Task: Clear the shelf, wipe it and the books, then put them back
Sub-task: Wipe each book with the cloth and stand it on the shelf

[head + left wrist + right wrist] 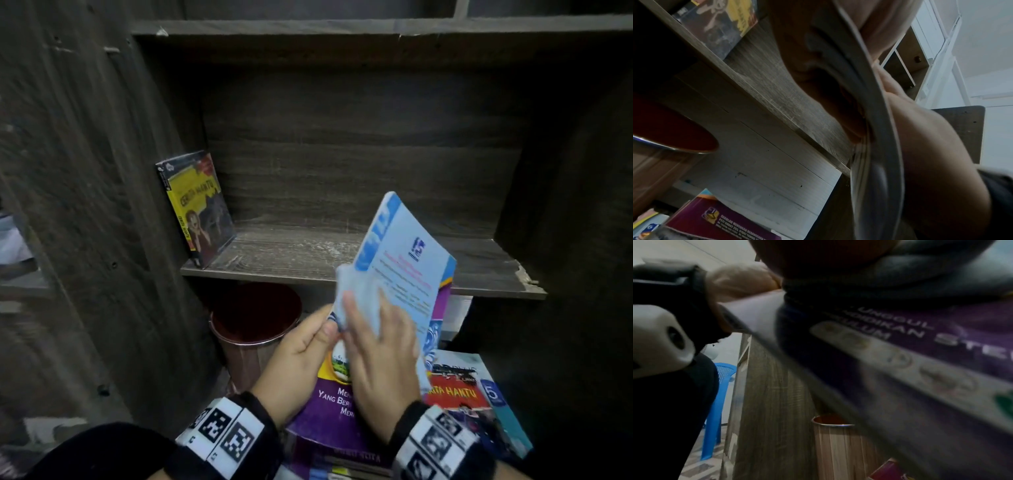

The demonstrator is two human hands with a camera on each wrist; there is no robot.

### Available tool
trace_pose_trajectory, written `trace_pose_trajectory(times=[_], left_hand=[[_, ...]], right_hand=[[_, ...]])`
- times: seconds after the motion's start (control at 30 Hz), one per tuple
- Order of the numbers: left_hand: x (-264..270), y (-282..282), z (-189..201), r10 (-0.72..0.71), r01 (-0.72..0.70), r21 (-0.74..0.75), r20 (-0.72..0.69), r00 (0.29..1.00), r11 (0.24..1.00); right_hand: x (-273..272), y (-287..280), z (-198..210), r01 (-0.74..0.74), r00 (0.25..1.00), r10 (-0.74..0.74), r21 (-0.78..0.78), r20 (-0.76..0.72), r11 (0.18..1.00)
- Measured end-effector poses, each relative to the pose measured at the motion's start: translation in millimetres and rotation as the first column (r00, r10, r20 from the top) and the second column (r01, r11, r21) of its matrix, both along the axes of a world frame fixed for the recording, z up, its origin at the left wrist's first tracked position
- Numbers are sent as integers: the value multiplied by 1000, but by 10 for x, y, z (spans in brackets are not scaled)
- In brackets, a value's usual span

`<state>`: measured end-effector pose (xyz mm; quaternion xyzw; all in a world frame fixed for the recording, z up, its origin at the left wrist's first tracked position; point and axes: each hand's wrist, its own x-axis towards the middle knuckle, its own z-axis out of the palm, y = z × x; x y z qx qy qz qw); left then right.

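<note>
- Two hands on one book: your left hand [298,356] pinches the lower corner of the light blue book [404,270], thumb on the cover, holding it tilted up in front of the shelf [342,253]
- Your right hand [380,353] lies flat on the cover with fingers straight, pressing a pale cloth [352,294] against it
- One yellow book [195,209] stands leaning at the shelf's left end; the board beside it shows pale dusty streaks
- Purple book [329,411] and others are stacked below your wrists, beside a brown bin [253,325]
- Risk, judged: a corner pinch is a weak grip; firm wiping pressure could bend the cover or twist the book loose onto the stack
- Risk, judged: dust left on the board would soil wiped books
</note>
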<state>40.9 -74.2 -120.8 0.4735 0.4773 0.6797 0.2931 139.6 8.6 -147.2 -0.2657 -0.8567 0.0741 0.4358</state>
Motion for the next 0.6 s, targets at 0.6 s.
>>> trace_pose_trajectory(times=[0.6], left_hand=[[-46,77,111,192,-202,104,103,976,974]], right_hand=[[1,-197,-103,-127,977,143,-106,161,986]])
